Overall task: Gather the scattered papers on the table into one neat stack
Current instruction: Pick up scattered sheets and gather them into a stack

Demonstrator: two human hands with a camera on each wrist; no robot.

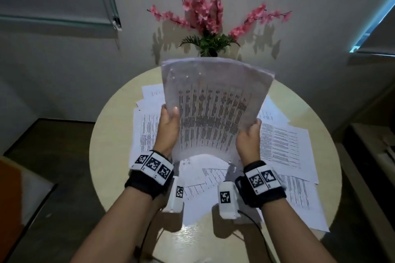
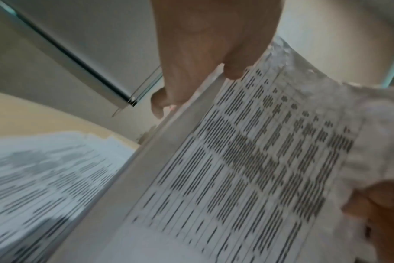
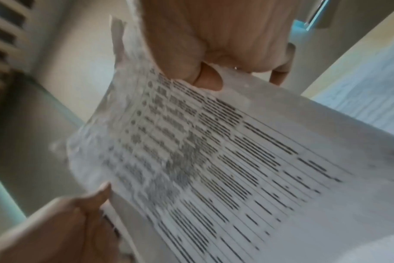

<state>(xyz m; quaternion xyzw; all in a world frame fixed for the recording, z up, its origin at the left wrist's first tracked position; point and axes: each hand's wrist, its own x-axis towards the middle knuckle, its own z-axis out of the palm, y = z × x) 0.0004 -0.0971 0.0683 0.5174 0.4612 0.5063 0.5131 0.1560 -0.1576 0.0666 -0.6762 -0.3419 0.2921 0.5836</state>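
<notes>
A sheaf of printed papers (image 1: 215, 104) is held upright above the round surface (image 1: 111, 130), clear of it, with its top edge bowed away toward the wall. Its left edge is pinched by the left hand (image 1: 168, 128), the thumb laid on the printed face and the fingers curled behind. Its right edge is gripped the same way by the right hand (image 1: 249, 139), thumb in front. Loose papers (image 1: 284, 145) are left spread across the surface beneath and to both sides, overlapping one another. Behind the sheaf, a vase of pink flowers (image 1: 205, 15) is seen at the far edge.
</notes>
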